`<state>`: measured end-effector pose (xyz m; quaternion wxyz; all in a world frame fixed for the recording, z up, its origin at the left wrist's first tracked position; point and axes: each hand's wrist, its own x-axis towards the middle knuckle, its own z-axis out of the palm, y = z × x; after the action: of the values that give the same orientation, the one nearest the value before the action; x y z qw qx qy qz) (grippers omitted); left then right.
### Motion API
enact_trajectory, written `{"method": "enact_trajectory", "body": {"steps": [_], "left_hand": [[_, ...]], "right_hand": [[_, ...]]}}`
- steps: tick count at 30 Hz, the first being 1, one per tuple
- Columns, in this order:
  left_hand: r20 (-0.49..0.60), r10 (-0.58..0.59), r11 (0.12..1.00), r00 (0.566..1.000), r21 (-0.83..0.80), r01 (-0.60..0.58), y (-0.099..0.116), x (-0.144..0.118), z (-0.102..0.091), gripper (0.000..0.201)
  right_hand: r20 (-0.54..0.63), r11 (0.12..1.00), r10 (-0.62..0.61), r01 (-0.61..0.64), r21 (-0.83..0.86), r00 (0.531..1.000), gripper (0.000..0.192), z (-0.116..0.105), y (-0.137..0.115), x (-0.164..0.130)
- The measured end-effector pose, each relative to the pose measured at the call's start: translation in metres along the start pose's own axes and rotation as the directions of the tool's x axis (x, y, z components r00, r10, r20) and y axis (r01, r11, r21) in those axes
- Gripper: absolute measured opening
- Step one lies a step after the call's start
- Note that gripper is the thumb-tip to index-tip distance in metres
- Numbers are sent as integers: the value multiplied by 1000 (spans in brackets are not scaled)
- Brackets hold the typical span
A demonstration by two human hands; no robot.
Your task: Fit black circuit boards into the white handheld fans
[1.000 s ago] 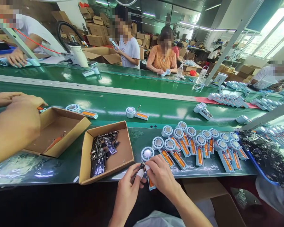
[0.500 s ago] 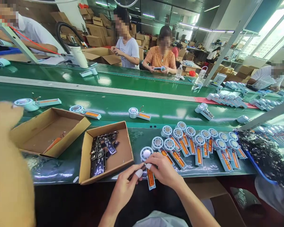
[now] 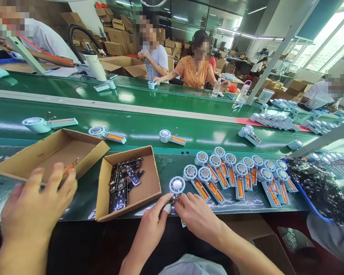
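Pinched in the left hand (image 3: pixel 153 225) grip: small dark circuit board (image 3: pixel 168 201). Right hand (image 3: pixel 199 215) fingers closed on fan half-shell (image 3: pixel 177 188), near counter (image 3: pixel 74 208) edge, right of cardboard box (image 3: pixel 149 187).

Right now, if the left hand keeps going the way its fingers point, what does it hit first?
The left hand points up and right at the fan unit lying at the table edge; it would probably meet that unit's handle first, where the right hand also rests. Depth is unclear.
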<state>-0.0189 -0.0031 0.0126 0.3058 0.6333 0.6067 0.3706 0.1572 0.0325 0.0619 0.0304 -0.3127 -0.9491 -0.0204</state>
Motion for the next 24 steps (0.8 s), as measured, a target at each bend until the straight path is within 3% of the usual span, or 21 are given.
{"method": "enact_trajectory", "body": {"steps": [3,6,10,12,14,18,21,24], "left_hand": [[12,35,998,999,53,-36,2,0,1,40],[13,28,996,1000,80,-29,3,0,0,43],[-9,2,994,1000,108,-1,2,0,-2,48],[-16,34,989,999,144,-31,2,0,-1,52],[-6,89,975,996,206,-85,3,-2,-1,54],[81,80,911,993,399,-106,10,-7,-3,56],[121,38,847,992,523,-96,13,-9,-6,57],[109,71,884,992,454,-113,10,-9,-5,55]], "right_hand": [[29,999,-41,41,1,999,11,6,4,5],[21,993,-58,55,107,998,12,8,12,5],[-107,932,78,-34,361,991,19,14,19,1],[-202,833,190,-49,552,961,24,23,18,0],[-254,669,317,-25,743,914,28,32,13,2],[-179,372,491,-20,928,853,24,43,4,7],[-103,299,476,-50,953,873,18,38,4,8],[-74,338,436,-87,937,897,15,31,9,8]]}}
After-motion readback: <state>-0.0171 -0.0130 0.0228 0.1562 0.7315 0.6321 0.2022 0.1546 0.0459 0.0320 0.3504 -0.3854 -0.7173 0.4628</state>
